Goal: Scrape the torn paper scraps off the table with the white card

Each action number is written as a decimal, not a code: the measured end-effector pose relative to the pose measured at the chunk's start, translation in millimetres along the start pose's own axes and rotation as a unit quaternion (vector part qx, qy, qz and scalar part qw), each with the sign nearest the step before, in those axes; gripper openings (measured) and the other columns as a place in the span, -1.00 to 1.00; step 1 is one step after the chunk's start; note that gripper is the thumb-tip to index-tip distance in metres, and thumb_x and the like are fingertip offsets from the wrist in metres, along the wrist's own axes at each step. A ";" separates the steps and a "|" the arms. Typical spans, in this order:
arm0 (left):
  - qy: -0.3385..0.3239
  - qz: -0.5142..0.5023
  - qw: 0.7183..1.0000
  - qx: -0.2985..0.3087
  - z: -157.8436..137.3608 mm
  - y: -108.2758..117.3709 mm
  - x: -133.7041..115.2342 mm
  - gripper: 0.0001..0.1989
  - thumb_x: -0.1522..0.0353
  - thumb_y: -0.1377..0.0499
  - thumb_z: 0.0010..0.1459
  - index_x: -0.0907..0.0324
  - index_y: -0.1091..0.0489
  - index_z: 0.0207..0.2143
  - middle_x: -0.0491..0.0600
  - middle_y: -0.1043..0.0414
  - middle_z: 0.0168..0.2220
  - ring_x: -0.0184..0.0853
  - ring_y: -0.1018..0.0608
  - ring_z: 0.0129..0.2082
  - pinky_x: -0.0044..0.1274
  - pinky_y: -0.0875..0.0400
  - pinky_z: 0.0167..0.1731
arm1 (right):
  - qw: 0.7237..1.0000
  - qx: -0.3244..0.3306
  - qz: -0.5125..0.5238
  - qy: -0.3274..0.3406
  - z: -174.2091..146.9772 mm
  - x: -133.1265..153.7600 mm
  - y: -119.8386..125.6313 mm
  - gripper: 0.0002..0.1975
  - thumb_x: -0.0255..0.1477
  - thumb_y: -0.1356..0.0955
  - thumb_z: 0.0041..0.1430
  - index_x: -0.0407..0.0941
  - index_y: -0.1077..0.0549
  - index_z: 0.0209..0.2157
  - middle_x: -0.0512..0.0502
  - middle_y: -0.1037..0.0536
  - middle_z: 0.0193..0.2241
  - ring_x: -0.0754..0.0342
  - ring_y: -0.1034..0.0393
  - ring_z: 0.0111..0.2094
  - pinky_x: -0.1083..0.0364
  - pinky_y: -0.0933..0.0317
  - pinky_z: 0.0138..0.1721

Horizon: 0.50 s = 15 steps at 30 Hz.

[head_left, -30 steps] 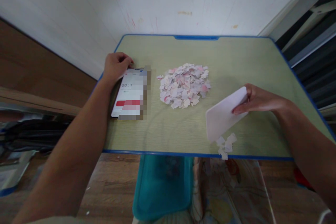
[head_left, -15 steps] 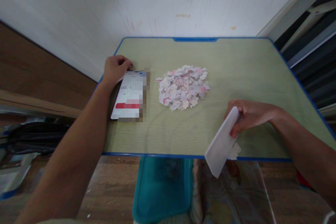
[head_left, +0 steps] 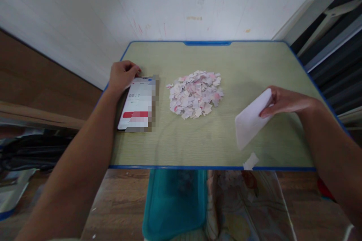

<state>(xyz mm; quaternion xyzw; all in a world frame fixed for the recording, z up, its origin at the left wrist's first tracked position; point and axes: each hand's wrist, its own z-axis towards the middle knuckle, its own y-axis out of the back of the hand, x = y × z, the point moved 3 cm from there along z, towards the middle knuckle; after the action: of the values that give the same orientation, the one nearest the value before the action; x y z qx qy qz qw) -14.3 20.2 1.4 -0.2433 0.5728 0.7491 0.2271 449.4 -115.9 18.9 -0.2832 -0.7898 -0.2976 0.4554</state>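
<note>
A mound of torn paper scraps (head_left: 195,94), white with pink patches, lies mid-table. To its right my right hand (head_left: 285,101) is closed on a flat white card (head_left: 251,120), thumb on the near face, tilted and raised over the table. Below the card, a single paper scrap (head_left: 251,161) lies at the table's front edge. My left hand (head_left: 123,75) rests at the upper left corner of a phone (head_left: 135,101) with its fingers curled together; whether anything is in them is hidden. The phone's screen, partly pixelated, shows timer digits and a red button.
The table (head_left: 271,60) has a blue rim and stands against a white wall. Under its front edge is a teal plastic bin (head_left: 175,211). Beside that, patterned cloth (head_left: 240,214) has some scraps on it. A dark rack (head_left: 336,52) stands at right.
My right hand has lifted the white card up and to the right, away from the front edge. The single scrap stays at that edge. My left hand keeps its place by the phone.
</note>
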 end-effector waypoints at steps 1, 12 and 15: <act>-0.002 -0.001 1.000 0.000 0.3 0.0 0.4 -0.82 0.31 -0.11 0.04 0.24 -0.43 -0.44 -0.07 -0.37 -0.52 -0.42 -0.31 -0.52 -0.56 -0.17 -0.48 | 1.000 0.006 -0.006 -0.008 -0.4 -0.6 0.6 -0.86 -0.50 -0.57 -0.20 -0.21 -0.65 -0.49 -0.03 -0.64 -0.56 0.17 -0.42 -0.59 0.25 -0.30 -0.55; -0.004 0.007 1.000 -0.004 -0.2 0.0 -3.4 -0.79 0.30 -0.09 0.02 0.24 -0.43 -0.46 -0.02 -0.38 -0.50 -0.40 -0.32 -0.53 -0.51 -0.19 -0.45 | 0.984 0.174 0.026 -0.006 7.2 5.5 -43.7 -0.79 -0.43 -0.58 -0.21 -0.17 -0.67 -0.43 0.05 -0.60 -0.58 0.21 -0.38 -0.60 0.30 -0.13 -0.63; -0.011 0.007 1.000 0.000 -0.1 0.6 -2.8 -0.78 0.26 -0.09 0.00 0.23 -0.43 -0.46 -0.01 -0.39 -0.50 -0.38 -0.35 -0.51 -0.48 -0.20 -0.44 | 0.974 0.222 0.035 0.003 9.6 6.1 -58.1 -0.79 -0.38 -0.58 -0.19 -0.19 -0.67 -0.46 0.02 -0.59 -0.59 0.20 -0.37 -0.62 0.30 -0.14 -0.66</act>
<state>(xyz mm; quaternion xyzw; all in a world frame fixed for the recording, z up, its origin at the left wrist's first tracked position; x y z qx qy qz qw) -12.5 19.8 3.6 -0.2313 0.5721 0.7532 0.2277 399.8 -146.3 8.1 -0.2014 -0.8246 -0.0993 0.5192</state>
